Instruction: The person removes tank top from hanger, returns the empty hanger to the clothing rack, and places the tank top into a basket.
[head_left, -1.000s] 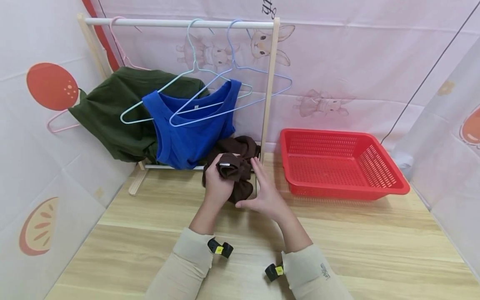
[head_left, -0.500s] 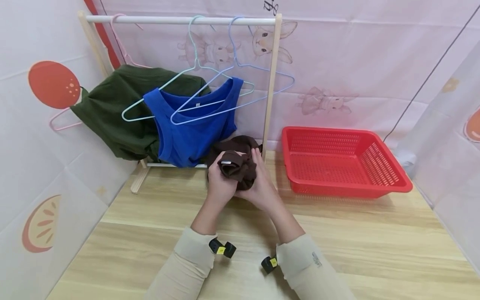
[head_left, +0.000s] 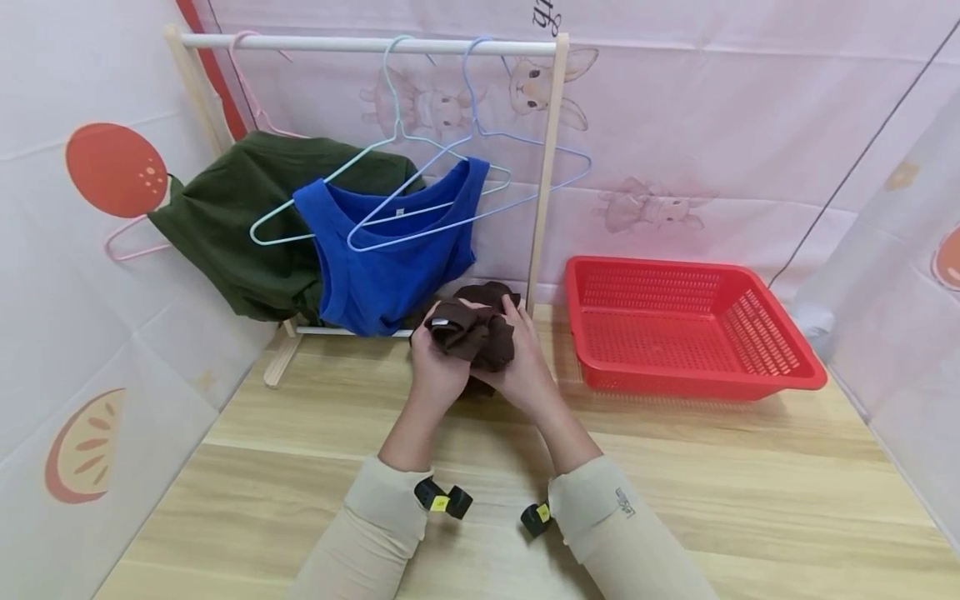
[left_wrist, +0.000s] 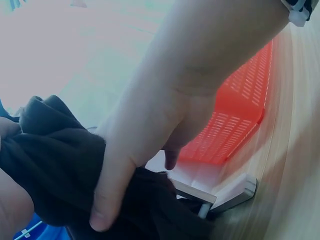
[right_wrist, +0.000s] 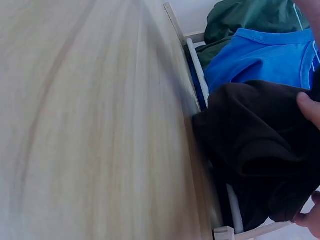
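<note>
A dark brown garment [head_left: 476, 337] is bunched between both hands at the foot of the rack, with a small white label showing at its rolled opening. My left hand [head_left: 438, 371] grips its left side, fingers hidden in the folds. On the other side my right hand [head_left: 528, 371] holds the cloth; in the left wrist view the right thumb [left_wrist: 107, 205] lies over the dark fabric. Loose folds of the garment [right_wrist: 255, 135] hang by the rack's lower rail in the right wrist view. Just behind, a blue tank top [head_left: 397, 275] hangs on a mint hanger [head_left: 281, 242].
A wooden rack with a white rail [head_left: 337, 43] also carries a dark green garment [head_left: 255, 225] on a pink hanger [head_left: 243, 83] and a bare light-blue hanger [head_left: 517, 140]. To the right stands a red perforated basket [head_left: 690, 379] on the wooden table [head_left: 712, 475].
My right hand has come in from beside the brown garment and taken hold of it. The hanging lower folds have been gathered up between the hands; the left hand keeps its grip.
</note>
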